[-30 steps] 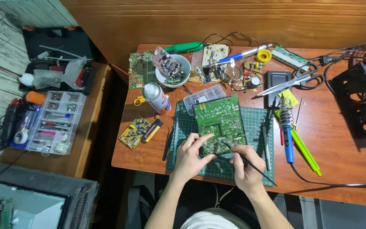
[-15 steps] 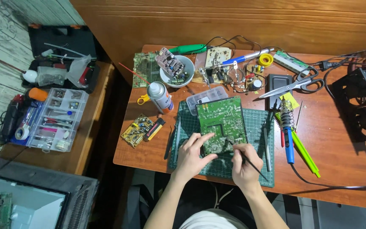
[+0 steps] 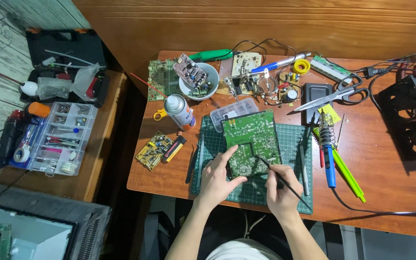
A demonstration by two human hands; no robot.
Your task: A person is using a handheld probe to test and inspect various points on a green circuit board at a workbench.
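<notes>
A wooden surface (image 3: 386,183) fills most of the view, crowded with electronics parts. A green cutting mat (image 3: 261,185) is laid near its front edge, and on the mat a green circuit board (image 3: 252,139) lies flat, solder side up.

The board is steadied by the left hand (image 3: 217,180), whose fingers are spread and pressed on its lower left corner (nothing is clasped, the grip being a flat press only). The right hand (image 3: 279,190) is closed in a pencil-like grip on a thin black tool (image 3: 280,179), the tip of which is set against the lower right part of the board; the kind of tip is too small to tell.

The work would be done best with the board kept pinned, so that it cannot slide on the mat, and with the tool held steep and light, so that neighbouring joints are not touched.

A blue-handled soldering iron (image 3: 329,154) lies just right of the mat. Grey scissors (image 3: 333,96) rest further back, a spray can (image 3: 179,111) lies to the left, and a small yellow circuit board (image 3: 153,150) sits near it.
</notes>
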